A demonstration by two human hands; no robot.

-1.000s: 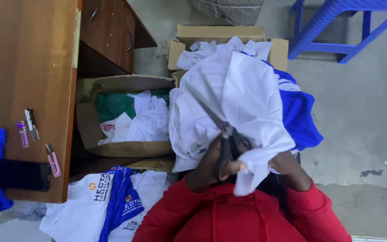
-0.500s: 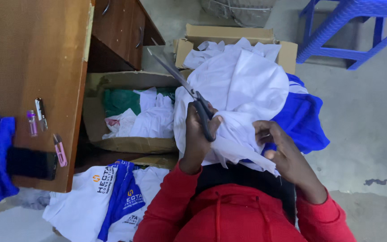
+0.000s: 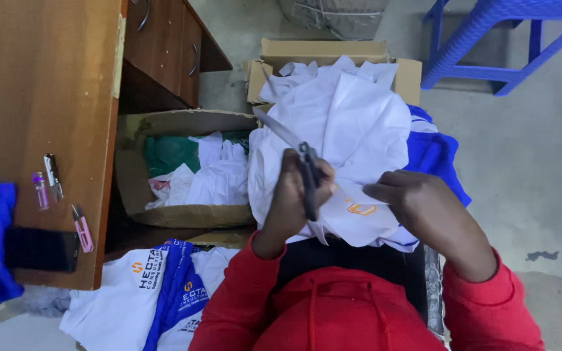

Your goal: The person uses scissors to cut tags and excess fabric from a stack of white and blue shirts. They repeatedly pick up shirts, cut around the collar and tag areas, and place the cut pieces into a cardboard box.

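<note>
Scissors (image 3: 297, 156) over shirt (image 3: 352, 130), boxes (image 3: 183, 169) beyond

This looks like a small garment workshop: cardboard boxes (image 3: 183, 169) on the concrete floor (image 3: 528, 162) brim with white and green fabric, printed shirts (image 3: 157, 292) lie heaped below, thread snips (image 3: 82, 229) rest on a wooden desk (image 3: 40, 84), and a blue plastic stool (image 3: 489, 39) stands nearby.

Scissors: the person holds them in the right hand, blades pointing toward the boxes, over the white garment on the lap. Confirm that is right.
Not quite. The head view shows the scissors gripped in the left hand, not the right. The right hand rests on the white garment. The blades do point toward the boxes.
</note>
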